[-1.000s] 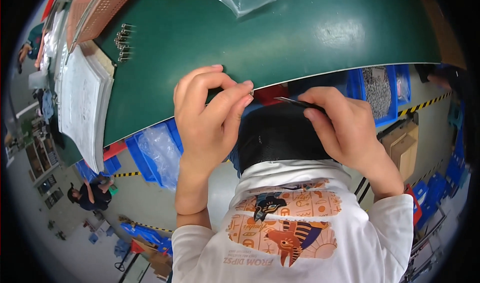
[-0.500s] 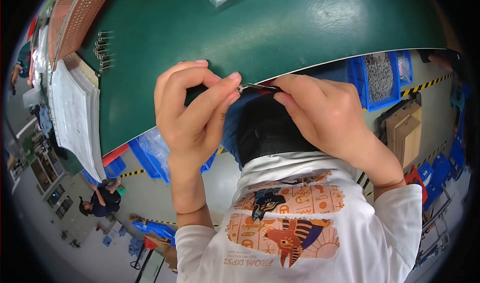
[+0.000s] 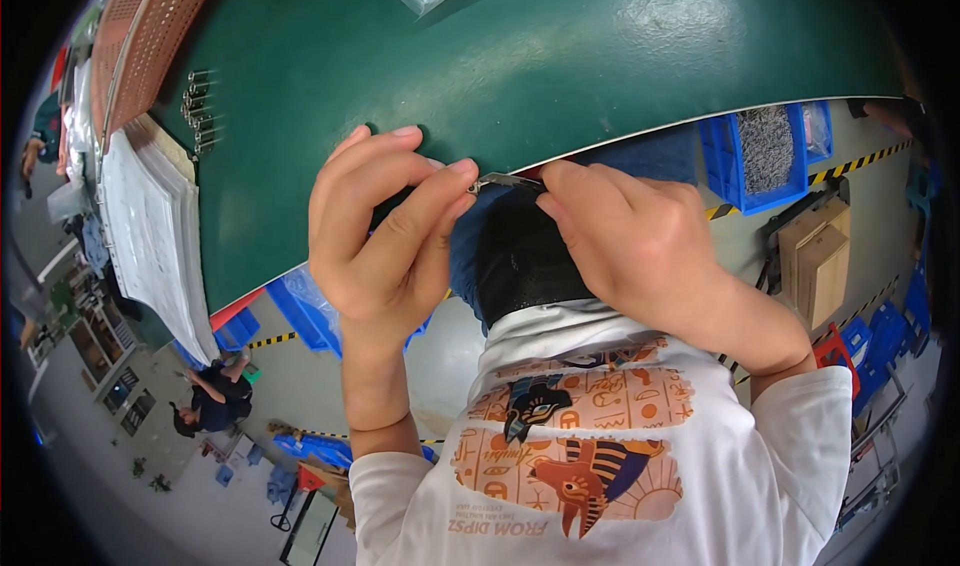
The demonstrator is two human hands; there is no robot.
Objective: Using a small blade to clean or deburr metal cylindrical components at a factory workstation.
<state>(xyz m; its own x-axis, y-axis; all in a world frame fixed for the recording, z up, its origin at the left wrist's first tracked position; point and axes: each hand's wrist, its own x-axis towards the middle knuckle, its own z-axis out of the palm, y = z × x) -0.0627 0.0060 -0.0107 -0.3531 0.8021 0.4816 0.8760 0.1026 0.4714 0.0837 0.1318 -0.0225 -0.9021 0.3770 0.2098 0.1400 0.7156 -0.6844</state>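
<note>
By the green surface's (image 3: pixel 560 76) near edge, the left hand (image 3: pixel 375 236) pinches a small silvery part (image 3: pixel 474 187); the right hand (image 3: pixel 640 234) grips a slim dark tool (image 3: pixel 515 180) pointing left at it.

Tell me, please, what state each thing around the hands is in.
Left hand: pinching
Small silvery metal part: held in the left hand
Right hand: closed, gripping
Slim dark pointed tool: gripped in the right hand, tip at the metal part
Slender silvery metal pieces: loosely clustered on the green tabletop
Blue plastic bin: open, holding many small grey pieces
</note>
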